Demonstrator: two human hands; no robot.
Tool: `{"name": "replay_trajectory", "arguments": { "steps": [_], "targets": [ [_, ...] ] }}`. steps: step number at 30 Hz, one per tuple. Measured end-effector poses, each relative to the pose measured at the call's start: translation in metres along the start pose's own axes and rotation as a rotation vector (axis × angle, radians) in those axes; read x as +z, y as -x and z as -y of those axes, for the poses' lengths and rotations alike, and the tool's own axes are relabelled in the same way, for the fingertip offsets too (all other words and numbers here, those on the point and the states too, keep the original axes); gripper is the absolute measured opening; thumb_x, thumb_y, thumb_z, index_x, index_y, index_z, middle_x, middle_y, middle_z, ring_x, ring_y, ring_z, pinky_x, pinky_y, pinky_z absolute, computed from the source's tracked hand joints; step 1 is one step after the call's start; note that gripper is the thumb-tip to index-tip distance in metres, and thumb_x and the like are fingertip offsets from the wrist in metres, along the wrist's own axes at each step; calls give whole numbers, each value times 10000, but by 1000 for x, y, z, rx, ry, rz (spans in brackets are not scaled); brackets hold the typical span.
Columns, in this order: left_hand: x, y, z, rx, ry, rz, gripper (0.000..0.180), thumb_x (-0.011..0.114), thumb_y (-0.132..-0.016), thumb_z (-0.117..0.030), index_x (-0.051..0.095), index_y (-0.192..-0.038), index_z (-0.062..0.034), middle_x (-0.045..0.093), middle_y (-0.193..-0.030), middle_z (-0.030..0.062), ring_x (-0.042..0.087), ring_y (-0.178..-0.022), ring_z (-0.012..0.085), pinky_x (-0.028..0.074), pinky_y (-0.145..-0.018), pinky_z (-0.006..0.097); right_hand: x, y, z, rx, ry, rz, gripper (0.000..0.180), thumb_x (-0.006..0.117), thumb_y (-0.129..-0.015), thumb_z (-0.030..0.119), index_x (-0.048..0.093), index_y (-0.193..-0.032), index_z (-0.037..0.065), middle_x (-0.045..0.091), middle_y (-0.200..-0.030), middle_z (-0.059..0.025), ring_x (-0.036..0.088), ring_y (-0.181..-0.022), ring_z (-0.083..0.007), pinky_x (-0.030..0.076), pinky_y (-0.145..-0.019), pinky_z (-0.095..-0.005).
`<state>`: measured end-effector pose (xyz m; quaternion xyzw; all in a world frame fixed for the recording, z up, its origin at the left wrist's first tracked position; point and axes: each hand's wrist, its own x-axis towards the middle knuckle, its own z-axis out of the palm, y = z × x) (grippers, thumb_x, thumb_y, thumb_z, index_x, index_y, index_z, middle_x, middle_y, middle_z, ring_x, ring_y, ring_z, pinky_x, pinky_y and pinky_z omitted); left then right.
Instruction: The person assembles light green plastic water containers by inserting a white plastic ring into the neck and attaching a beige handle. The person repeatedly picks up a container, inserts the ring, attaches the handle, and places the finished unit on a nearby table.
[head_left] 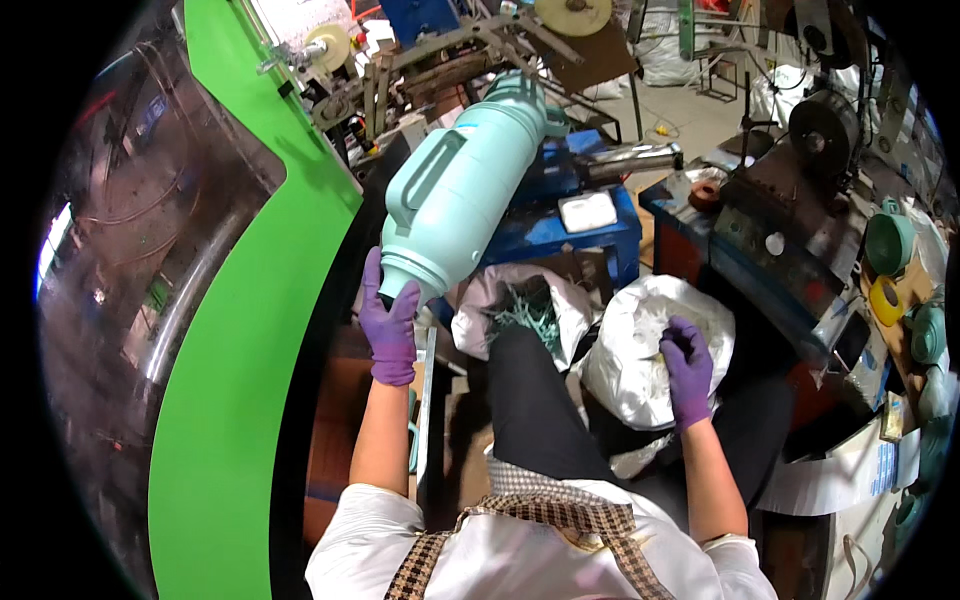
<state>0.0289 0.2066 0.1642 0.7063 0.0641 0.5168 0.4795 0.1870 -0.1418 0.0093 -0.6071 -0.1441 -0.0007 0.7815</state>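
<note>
A large mint-green plastic jug body [465,185] with a side handle slants away from me, its far end up by a metal machine frame. In a purple glove, my left hand [390,330] grips the narrow neck at the jug's near end, thumb and fingers around it. My right hand [687,372], also gloved in purple, is over an open white sack [640,385] with its fingers curled. Whatever those fingers hold, if anything, is hidden. Beside that sack, a second pale sack [475,325] contains thin green plastic strips [530,315].
A bright green panel [230,400] curves along my left. Ahead, a blue stand [625,235] carries a white square object [588,212]. Dark machinery [770,240] stands to the right, near several mint-green plastic parts [890,243]. My knees flank the sack area.
</note>
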Motion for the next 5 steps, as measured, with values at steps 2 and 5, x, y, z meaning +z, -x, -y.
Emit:
{"name": "replay_trajectory", "arguments": {
  "steps": [2, 5],
  "targets": [
    [7, 5, -10, 26, -4, 14, 704, 688, -882, -77, 382, -1512, -2, 477, -1463, 147, 514, -1279, 219, 432, -1071, 334, 1, 1, 9, -282, 177, 34, 369, 679, -861, 48, 639, -1226, 17, 653, -1015, -49, 634, -914, -159, 511, -840, -288],
    [-5, 18, -24, 3, 136, 66, 925, 747, -815, -245, 257, -1567, -20, 369, -1559, 202, 440, -1399, 323, 334, -1171, 406, 9, -17, 28, -414, 485, 150, 382, 683, -862, 87, 637, -1236, 28, 670, -1077, -80, 654, -914, -229, 521, -852, -321]
  ]
}}
